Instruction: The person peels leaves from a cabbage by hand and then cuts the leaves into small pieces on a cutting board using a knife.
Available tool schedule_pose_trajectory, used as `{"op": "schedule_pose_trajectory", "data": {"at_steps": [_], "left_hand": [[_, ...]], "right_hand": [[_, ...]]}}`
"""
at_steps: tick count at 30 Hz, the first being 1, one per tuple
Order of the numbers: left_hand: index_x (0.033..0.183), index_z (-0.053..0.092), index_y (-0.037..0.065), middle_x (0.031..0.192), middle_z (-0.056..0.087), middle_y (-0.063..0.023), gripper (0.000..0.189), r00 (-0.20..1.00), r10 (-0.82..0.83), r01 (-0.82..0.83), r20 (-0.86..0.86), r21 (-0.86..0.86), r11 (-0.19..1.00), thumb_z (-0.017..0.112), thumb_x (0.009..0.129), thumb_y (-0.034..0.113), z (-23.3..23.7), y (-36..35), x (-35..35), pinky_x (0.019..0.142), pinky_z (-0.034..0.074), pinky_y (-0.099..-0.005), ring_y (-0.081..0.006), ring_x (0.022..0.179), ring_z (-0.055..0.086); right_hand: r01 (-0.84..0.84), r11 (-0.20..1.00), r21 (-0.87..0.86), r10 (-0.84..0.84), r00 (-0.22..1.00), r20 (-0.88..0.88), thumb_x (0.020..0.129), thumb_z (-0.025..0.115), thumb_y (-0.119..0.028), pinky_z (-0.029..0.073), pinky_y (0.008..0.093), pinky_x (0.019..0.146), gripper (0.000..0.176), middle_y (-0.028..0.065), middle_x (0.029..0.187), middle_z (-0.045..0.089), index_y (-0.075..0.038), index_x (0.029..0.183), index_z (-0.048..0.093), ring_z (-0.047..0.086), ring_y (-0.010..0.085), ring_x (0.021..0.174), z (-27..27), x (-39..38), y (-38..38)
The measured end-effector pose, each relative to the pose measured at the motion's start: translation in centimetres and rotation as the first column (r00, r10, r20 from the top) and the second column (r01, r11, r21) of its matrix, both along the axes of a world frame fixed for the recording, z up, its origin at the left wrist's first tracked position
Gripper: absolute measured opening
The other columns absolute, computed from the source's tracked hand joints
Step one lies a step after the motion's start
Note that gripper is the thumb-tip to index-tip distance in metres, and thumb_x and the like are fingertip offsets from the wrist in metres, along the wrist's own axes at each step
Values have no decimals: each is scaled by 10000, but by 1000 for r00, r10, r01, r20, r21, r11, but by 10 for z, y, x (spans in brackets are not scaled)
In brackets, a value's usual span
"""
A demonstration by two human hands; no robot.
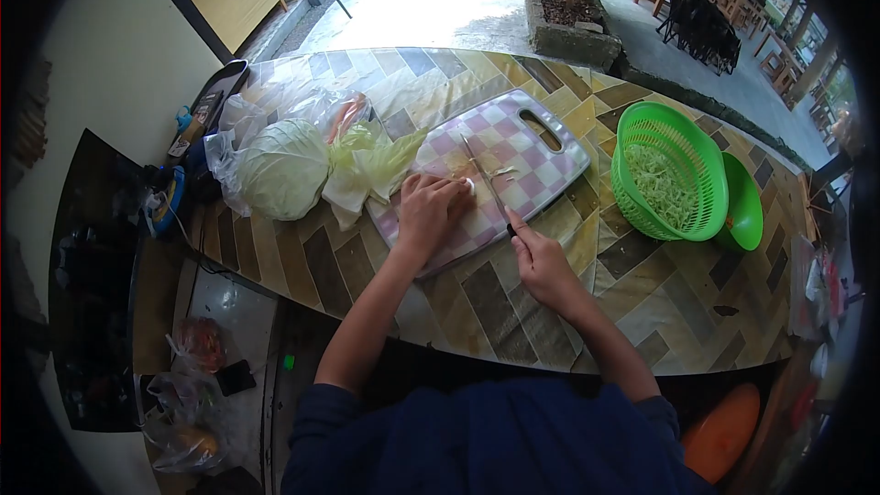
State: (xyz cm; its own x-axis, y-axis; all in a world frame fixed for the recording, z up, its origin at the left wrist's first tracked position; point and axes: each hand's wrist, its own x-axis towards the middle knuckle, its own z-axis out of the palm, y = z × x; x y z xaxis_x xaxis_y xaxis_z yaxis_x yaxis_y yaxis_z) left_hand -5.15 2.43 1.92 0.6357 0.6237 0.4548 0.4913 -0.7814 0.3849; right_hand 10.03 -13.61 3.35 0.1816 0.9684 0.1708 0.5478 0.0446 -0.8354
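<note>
A pink-and-white checked cutting board (536,160) lies on the patterned table. My left hand (429,206) presses down on a small piece of cabbage (468,185) on the board. My right hand (541,261) grips the handle of a knife (484,179), whose blade points away from me across the board, just right of the left hand's fingers. A few thin cabbage shreds (500,170) lie beside the blade.
A whole cabbage (284,170) and loose leaves (371,165) sit in clear plastic bags left of the board. A green colander (655,124) of shredded cabbage stands at the right over a green bowl (744,206). Clutter lines the table's left end.
</note>
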Motion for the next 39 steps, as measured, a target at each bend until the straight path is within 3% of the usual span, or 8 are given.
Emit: {"op": "schedule_pose_trajectory", "data": {"at_steps": [4, 7, 13, 28, 31, 34, 37, 39], "left_hand": [[974, 730, 108, 1007, 726, -37, 203, 1000, 30, -30, -5, -32, 999, 666, 854, 259, 2, -4, 2, 980, 385, -402, -214, 997, 633], [969, 728, 105, 977, 725, -40, 198, 999, 21, -21, 32, -5, 1000, 663, 852, 251, -5, -3, 2, 972, 385, -406, -217, 983, 632], [948, 730, 90, 911, 727, -52, 208, 995, 10, -12, 97, 21, 1000, 661, 865, 268, -6, -5, 3, 955, 388, -414, -221, 943, 637], [956, 729, 91, 940, 730, -49, 182, 995, 17, -17, 99, 6, 1000, 679, 838, 219, -7, -3, 3, 925, 409, -393, -213, 947, 638], [963, 728, 80, 940, 729, -52, 187, 993, 19, -18, 112, -16, 1000, 681, 837, 209, -8, -3, 4, 910, 418, -385, -219, 942, 637], [964, 727, 68, 940, 729, -58, 186, 991, 11, -7, 136, -28, 1000, 679, 839, 197, -8, -2, 5, 902, 423, -382, -226, 930, 638], [958, 728, 62, 938, 729, -64, 178, 989, 8, -3, 148, -32, 999, 675, 842, 185, -6, -4, 5, 901, 424, -381, -230, 918, 639], [952, 728, 59, 936, 729, -66, 172, 987, 11, -6, 158, -37, 999, 674, 844, 182, -4, -6, 5, 901, 424, -382, -230, 914, 640]], "right_hand": [[-6, 1000, -6, 6, 1000, -26, 955, 467, -60, 476, 405, 848, 489, 288, 1102, 611, -77, 1440, 401, 599, 447, 964, 12, -12, -3], [-24, 999, 42, 24, 1000, 2, 961, 465, -86, 455, 469, 777, 492, 270, 931, 598, -49, 1445, 381, 584, 442, 860, 4, -15, -4], [-39, 999, 36, 38, 999, 24, 962, 468, -93, 449, 479, 751, 504, 253, 873, 576, -55, 1455, 367, 575, 429, 809, 1, -14, -9], [-84, 996, 15, 84, 996, -13, 949, 462, -61, 461, 467, 780, 496, 292, 937, 600, -17, 1435, 377, 586, 449, 862, 5, -8, -3], [-89, 995, -53, 86, 994, -60, 947, 462, -59, 461, 470, 785, 489, 301, 941, 597, -14, 1428, 386, 587, 454, 871, 16, -6, -1], [-85, 996, -7, 84, 995, -54, 946, 466, -60, 462, 472, 786, 491, 301, 932, 596, -17, 1429, 386, 587, 456, 869, 8, -7, 1], [-66, 994, -81, 63, 997, -48, 946, 469, -51, 488, 403, 797, 495, 308, 1038, 607, -66, 1436, 402, 606, 443, 896, 11, -9, 2], [-65, 997, -44, 64, 997, -35, 945, 469, -49, 490, 402, 789, 494, 309, 1027, 608, -63, 1434, 405, 607, 442, 875, 2, -8, 7]]}}
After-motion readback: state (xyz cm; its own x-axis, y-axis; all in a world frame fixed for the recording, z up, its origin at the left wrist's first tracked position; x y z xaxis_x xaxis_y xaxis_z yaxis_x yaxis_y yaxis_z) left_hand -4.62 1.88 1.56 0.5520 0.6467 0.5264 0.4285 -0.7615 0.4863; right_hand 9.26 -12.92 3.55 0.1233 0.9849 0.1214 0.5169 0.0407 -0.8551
